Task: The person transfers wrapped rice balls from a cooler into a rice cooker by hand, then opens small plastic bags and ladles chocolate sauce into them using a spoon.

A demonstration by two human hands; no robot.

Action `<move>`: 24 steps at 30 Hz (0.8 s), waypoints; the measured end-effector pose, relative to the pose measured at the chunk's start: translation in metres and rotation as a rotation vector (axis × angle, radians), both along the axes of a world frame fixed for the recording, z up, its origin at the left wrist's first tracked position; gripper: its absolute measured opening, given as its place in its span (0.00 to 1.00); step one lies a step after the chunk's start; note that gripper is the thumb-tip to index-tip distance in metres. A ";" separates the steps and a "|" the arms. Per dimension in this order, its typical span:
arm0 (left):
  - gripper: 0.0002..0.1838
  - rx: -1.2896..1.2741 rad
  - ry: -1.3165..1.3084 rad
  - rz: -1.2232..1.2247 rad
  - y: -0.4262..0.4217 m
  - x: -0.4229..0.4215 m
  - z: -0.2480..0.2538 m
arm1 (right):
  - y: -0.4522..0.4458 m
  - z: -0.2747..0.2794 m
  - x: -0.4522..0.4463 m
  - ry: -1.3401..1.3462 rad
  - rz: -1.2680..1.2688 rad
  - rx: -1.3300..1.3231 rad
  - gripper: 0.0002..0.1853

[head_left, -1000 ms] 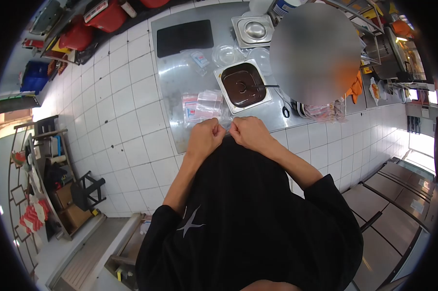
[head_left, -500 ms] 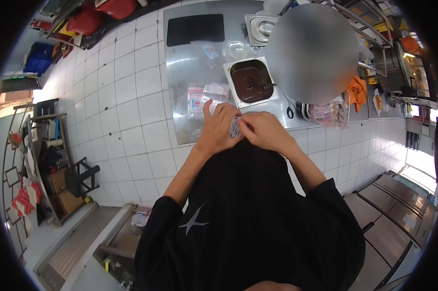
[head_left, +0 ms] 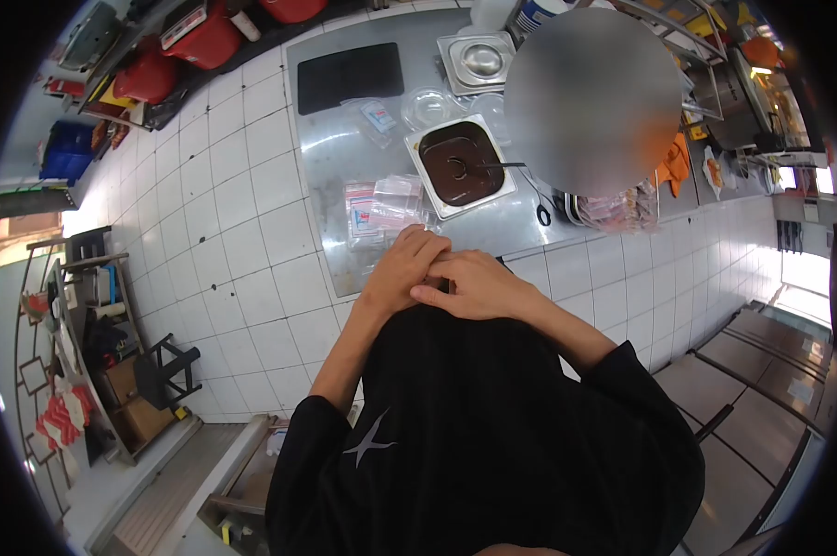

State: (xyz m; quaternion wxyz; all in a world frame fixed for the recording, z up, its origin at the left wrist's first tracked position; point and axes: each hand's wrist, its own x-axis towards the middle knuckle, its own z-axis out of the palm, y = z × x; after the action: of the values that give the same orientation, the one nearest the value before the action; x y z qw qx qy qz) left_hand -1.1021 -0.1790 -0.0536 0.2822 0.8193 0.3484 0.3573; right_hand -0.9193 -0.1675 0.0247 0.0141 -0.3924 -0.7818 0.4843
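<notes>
My left hand and my right hand are together in front of my black shirt, at the near edge of the steel table. The left fingers are bent over and touch the right fingers. Both hands look closed, and whatever lies between them is hidden. Just beyond the left hand lie clear plastic zip bags with red and blue print. A square steel pan of dark brown sauce stands past my fingers, with a dark-handled utensil resting in it.
Black-handled scissors lie right of the pan, near a wire basket of packed bags. Behind are clear round lids, a steel pan and a black board. A blurred round patch hides the back right. A black stool stands left.
The clear plastic bag seen between my fingers before is now hidden. My hands have come closer together and lower, with the fingers overlapping. The view has shifted slightly.
</notes>
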 end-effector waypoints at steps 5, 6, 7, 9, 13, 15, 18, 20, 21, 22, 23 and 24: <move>0.23 -0.082 -0.014 0.088 -0.008 0.010 0.002 | 0.003 0.002 0.013 0.017 0.017 -0.005 0.31; 0.22 -0.055 -0.012 0.092 -0.005 0.012 0.001 | 0.004 0.003 0.012 0.001 0.009 -0.023 0.31; 0.22 -0.037 0.001 0.077 -0.002 0.012 0.000 | 0.002 0.003 0.011 -0.016 0.003 -0.049 0.32; 0.21 -0.032 0.023 0.045 -0.004 0.016 -0.002 | -0.004 -0.004 0.007 -0.092 -0.001 0.012 0.34; 0.20 -0.053 0.026 0.023 0.001 0.023 -0.005 | 0.005 -0.002 0.015 -0.106 0.070 -0.014 0.35; 0.20 -0.077 0.020 0.013 0.001 0.023 -0.009 | 0.008 -0.002 0.020 -0.074 0.078 -0.024 0.34; 0.18 -0.078 -0.001 0.076 0.004 0.025 -0.003 | 0.008 -0.019 0.028 0.168 -0.088 0.016 0.29; 0.14 -0.121 0.000 0.233 0.010 0.022 -0.010 | 0.007 -0.051 0.043 0.631 -0.428 -0.024 0.24; 0.13 -0.148 0.001 0.313 0.011 0.020 -0.013 | 0.009 -0.069 0.063 0.619 -0.713 -0.150 0.19; 0.11 -0.171 -0.021 0.380 0.013 0.014 -0.013 | 0.021 -0.102 0.088 0.498 -0.948 -0.055 0.19; 0.10 -0.198 -0.041 0.447 0.016 0.004 -0.013 | 0.035 -0.125 0.105 0.680 -1.241 -0.199 0.15; 0.08 -0.224 -0.061 0.514 0.018 -0.004 -0.012 | 0.047 -0.124 0.114 0.756 -1.379 -0.302 0.10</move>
State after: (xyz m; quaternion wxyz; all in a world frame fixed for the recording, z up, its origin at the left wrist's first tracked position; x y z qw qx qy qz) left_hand -1.1062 -0.1613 -0.0659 0.2814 0.6566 0.5737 0.4008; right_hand -0.8052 -0.1202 -0.0993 0.5209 -0.5944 -0.2317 0.5672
